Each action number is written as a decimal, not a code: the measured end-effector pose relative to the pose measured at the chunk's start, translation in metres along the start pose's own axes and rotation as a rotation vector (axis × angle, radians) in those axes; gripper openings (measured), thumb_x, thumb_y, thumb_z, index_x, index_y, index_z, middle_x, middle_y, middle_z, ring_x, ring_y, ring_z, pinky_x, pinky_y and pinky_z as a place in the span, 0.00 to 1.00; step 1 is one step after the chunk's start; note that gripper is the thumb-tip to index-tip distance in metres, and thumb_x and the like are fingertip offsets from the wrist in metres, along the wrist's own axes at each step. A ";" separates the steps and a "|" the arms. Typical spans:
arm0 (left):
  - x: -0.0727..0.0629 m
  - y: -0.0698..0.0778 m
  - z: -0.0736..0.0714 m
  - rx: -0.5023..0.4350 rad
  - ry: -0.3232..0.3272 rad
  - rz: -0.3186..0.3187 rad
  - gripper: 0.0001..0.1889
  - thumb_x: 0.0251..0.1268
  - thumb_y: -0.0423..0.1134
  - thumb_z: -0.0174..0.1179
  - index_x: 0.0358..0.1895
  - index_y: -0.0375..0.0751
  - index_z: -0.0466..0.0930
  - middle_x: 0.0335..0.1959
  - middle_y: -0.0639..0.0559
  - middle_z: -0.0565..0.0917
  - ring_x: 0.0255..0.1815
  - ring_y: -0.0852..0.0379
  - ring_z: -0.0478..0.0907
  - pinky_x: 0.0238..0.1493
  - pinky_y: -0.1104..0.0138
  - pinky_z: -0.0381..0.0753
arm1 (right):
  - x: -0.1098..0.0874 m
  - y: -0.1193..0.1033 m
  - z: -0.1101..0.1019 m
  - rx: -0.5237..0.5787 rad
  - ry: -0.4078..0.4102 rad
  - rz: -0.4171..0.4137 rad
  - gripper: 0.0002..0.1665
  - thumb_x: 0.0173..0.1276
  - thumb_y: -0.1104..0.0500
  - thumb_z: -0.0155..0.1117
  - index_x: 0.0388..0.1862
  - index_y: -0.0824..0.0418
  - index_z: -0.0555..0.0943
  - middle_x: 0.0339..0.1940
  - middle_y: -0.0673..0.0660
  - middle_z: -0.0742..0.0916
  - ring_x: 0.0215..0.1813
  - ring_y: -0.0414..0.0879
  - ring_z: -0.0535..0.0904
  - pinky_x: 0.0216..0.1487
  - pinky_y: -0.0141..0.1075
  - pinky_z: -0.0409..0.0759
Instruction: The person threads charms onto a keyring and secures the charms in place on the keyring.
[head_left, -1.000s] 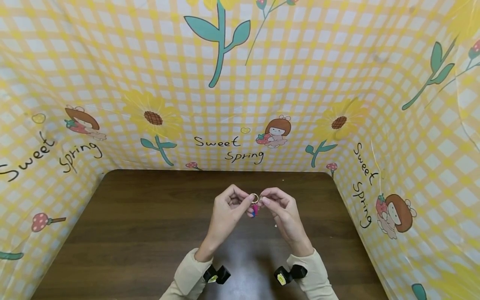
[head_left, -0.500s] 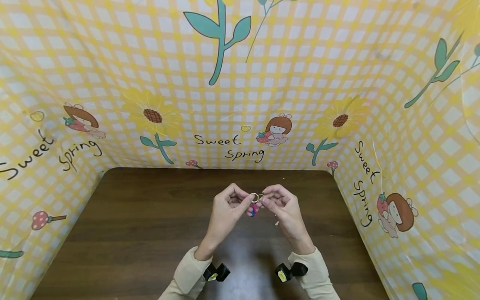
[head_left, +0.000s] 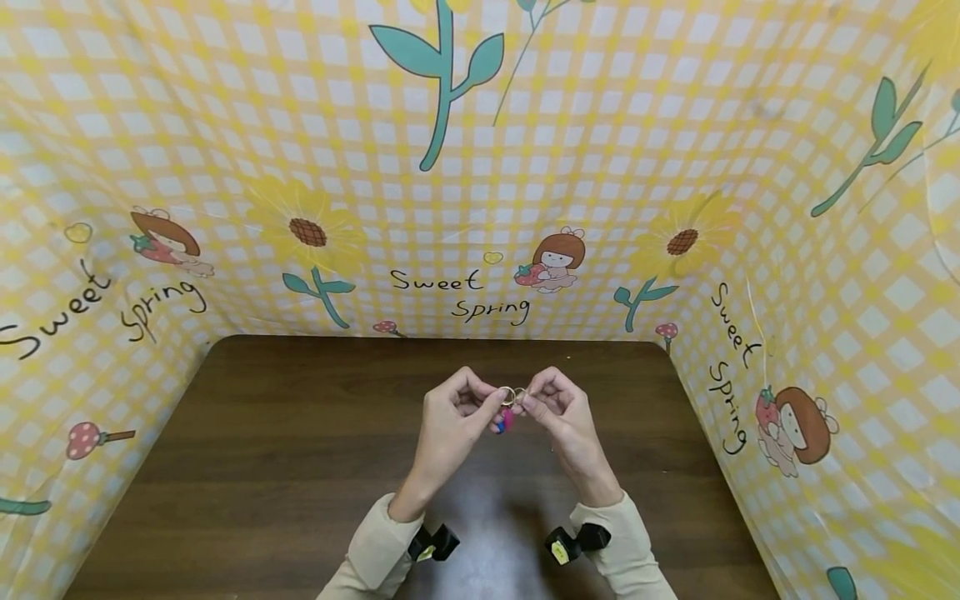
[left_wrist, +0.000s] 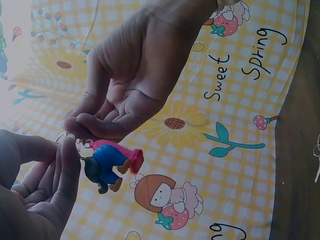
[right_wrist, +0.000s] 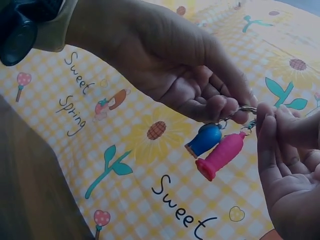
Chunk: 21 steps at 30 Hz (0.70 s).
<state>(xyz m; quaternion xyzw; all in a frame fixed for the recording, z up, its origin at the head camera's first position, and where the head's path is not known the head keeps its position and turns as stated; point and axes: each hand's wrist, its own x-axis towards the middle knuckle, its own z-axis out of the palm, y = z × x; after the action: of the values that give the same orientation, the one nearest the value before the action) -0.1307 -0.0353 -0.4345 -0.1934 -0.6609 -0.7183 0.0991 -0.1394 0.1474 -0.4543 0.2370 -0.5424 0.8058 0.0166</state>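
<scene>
My left hand [head_left: 456,421] pinches a gold-coloured key ring [head_left: 515,397] between thumb and fingers, above the table. Facing it, my right hand [head_left: 567,429] pinches a smaller metal ring [head_left: 521,392] right beside the first. Below the fingertips hang two small figure charms on short metal links. One charm is a blue figure [left_wrist: 106,156] with orange-brown feet and a dark green part; the other is a bright pink figure [right_wrist: 222,154], overlapping the blue one in the left wrist view. Fingers partly hide where the rings meet.
The brown wooden table [head_left: 300,467] lies under both hands. A yellow checked cloth [head_left: 480,192] with printed flowers walls it at the back and sides. Black wrist cameras [head_left: 577,543] sit over the cream sleeves [head_left: 378,546].
The right hand shifts slightly upward, and its smaller ring comes more into view beside the key ring. The charms swing a little left. The left hand stays nearly in place.
</scene>
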 end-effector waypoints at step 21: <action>-0.001 -0.004 -0.003 -0.061 0.003 0.009 0.05 0.73 0.25 0.66 0.40 0.27 0.79 0.34 0.30 0.84 0.26 0.54 0.85 0.28 0.62 0.89 | 0.000 -0.028 0.003 -0.799 -0.012 -0.374 0.18 0.60 0.78 0.77 0.46 0.63 0.91 0.40 0.55 0.91 0.42 0.47 0.88 0.46 0.30 0.86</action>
<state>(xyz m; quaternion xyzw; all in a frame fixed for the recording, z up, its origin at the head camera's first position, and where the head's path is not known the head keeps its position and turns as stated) -0.1317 -0.0383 -0.4388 -0.1984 -0.6378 -0.7378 0.0974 -0.1304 0.1558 -0.4291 0.3108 -0.7594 0.5145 0.2492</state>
